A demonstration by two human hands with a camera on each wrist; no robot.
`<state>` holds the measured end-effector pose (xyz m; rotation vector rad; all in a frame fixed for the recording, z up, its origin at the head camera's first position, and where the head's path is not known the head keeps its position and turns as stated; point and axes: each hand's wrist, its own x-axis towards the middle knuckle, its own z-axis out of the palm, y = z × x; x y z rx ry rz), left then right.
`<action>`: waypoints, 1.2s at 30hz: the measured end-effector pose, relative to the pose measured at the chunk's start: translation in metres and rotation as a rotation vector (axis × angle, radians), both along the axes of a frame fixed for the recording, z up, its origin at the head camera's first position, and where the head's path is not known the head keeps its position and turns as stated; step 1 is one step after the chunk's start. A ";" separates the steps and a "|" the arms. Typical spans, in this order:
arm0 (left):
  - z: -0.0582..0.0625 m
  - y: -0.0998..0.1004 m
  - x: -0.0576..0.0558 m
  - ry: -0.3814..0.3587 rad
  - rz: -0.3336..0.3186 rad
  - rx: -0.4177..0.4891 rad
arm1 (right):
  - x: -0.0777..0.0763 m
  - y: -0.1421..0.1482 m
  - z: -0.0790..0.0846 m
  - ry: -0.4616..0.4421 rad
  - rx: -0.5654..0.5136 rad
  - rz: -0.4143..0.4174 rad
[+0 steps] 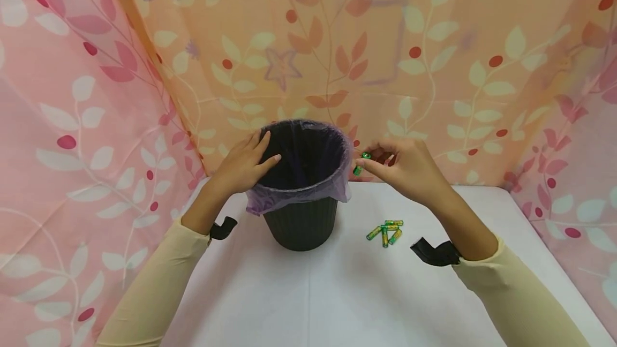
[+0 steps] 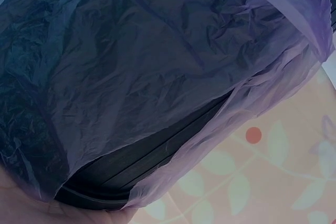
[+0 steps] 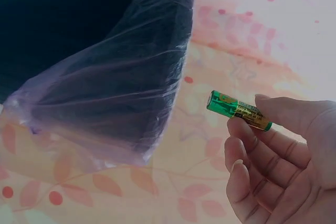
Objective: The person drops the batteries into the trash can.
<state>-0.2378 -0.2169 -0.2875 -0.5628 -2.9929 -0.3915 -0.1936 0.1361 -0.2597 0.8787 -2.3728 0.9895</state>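
Observation:
A black trash bin (image 1: pixel 301 226) stands upright on the white table, lined with a thin purple plastic bag (image 1: pixel 294 198) folded over its rim. On the bin's left rim rests my left hand (image 1: pixel 243 164), its fingers and thumb extended over the edge. My right hand (image 1: pixel 409 167) pinches a green and gold battery (image 3: pixel 239 111) between thumb and fingers, just right of the bin at about rim height. Several similar batteries (image 1: pixel 384 236) lie in a loose group on the table, below the right hand.
White cloth covers the table (image 1: pixel 308 299). Patterned curtains (image 1: pixel 424 84) with leaves and red dots hang behind and on both sides. Black wrist mounts (image 1: pixel 436 253) stick out from both forearms.

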 end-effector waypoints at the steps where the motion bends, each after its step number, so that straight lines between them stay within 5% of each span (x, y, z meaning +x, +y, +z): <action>1: 0.000 0.000 0.000 0.001 -0.002 -0.002 | -0.001 -0.002 0.001 -0.010 -0.003 0.004; 18: 0.002 0.001 0.002 0.002 -0.005 -0.021 | -0.028 -0.036 0.010 -0.176 -0.065 0.060; 36: 0.001 0.000 0.000 0.020 -0.018 -0.012 | -0.052 -0.066 0.013 -0.167 0.007 0.097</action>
